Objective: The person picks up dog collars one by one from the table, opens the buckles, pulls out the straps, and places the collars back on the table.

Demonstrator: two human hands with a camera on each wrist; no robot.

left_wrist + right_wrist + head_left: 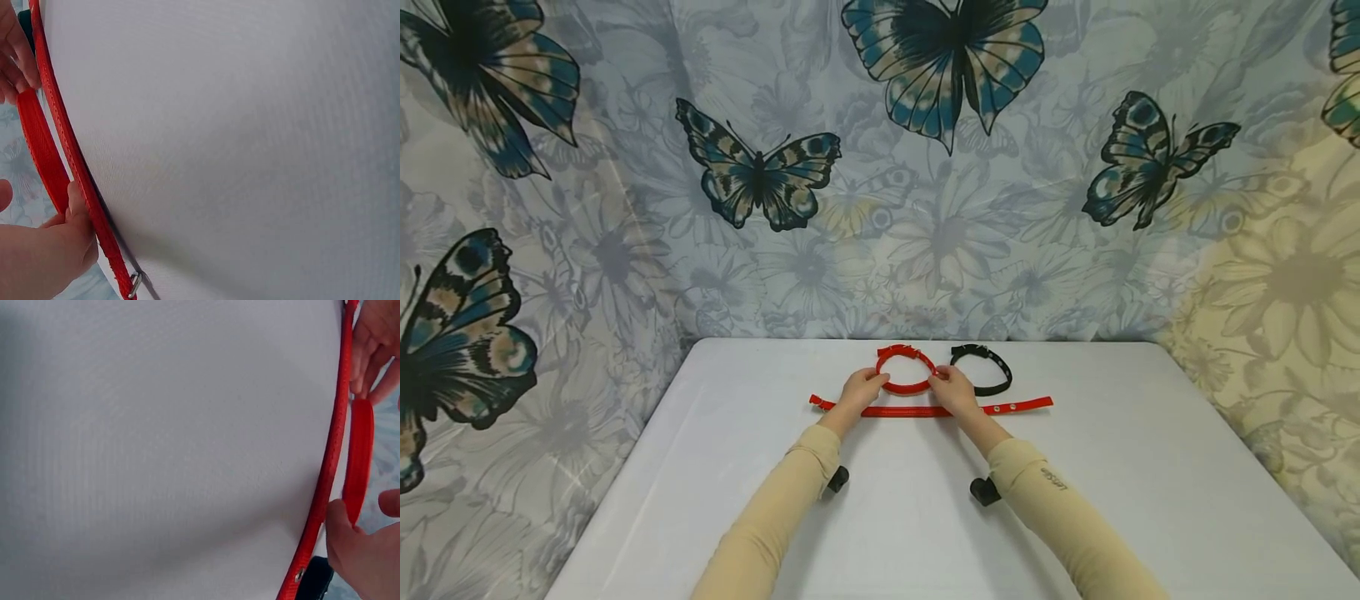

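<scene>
A red collar [910,388], buckled into a loop, is between my two hands near the far side of the table. On its left side my left hand [861,390] pinches the band between thumb and fingers. The right hand [953,390] pinches the opposite side of the loop. Just nearer to me, a second red collar [910,412] lies stretched out straight, passing beneath both hands. In the left wrist view its metal ring [135,283] shows. Beside the right hand, a black collar [994,389] lies buckled in a loop, partly covered by that hand.
The white table [715,483] ends at a hanging cloth [947,250] printed with butterflies and flowers. Small black devices [985,491] are under both wrists.
</scene>
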